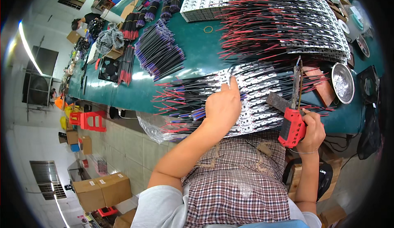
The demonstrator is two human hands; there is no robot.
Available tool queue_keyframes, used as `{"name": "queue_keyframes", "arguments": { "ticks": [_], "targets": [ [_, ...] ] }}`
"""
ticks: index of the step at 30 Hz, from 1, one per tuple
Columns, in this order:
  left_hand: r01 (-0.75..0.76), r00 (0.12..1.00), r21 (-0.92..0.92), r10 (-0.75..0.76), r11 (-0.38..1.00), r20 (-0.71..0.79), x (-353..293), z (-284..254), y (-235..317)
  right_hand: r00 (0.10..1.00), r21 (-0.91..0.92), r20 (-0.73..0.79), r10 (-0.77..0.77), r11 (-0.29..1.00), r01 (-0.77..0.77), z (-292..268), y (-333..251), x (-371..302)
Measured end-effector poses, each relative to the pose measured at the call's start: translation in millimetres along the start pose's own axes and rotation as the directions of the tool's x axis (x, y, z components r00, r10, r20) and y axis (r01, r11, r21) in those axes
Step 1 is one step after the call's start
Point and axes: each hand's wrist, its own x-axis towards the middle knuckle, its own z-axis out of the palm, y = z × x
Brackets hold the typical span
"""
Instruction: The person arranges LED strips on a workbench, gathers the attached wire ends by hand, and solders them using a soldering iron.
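Head view: the left hand (223, 107) reaches forward on a bent arm (180, 151), one finger out, the rest curled; I cannot tell if they pinch anything. White boards (247, 119) with wires (176, 90) lie on the desk (201, 51) under those fingers. The right hand (312, 131) wraps its fingers round a red tool (292, 125).

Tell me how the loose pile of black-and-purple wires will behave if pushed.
The pile would probably spread and lose its shape, as no tie shows around it. Its wires likely bend easily, being thin. It may slide readily, since the table looks glossy.
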Motion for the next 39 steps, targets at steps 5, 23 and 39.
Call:
{"name": "queue_keyframes", "arguments": {
  "ticks": [5, 23, 39],
  "targets": [
    [-0.057, 0.998, 0.007, 0.057, 0.998, 0.006, 7.0, -0.3, 4.6, 1.0, -0.001, 0.009, 0.009, 1.0, -0.009, -2.0, -2.4, 0.6],
    [0.42, 0.9, -0.108, -0.429, 0.901, -0.078, -32.8, -52.5, -98.8, 1.0, 0.021, 0.021, 0.011, 1.0, -0.012, -0.9, -0.6, 3.2],
    [0.098, 0.972, 0.118, -0.07, 0.988, -0.225, -2.4, 22.7, -35.9, 1.0, 0.012, 0.006, -0.001, 1.0, 0.001, -0.1, -3.1, -3.1]
  ]
}}
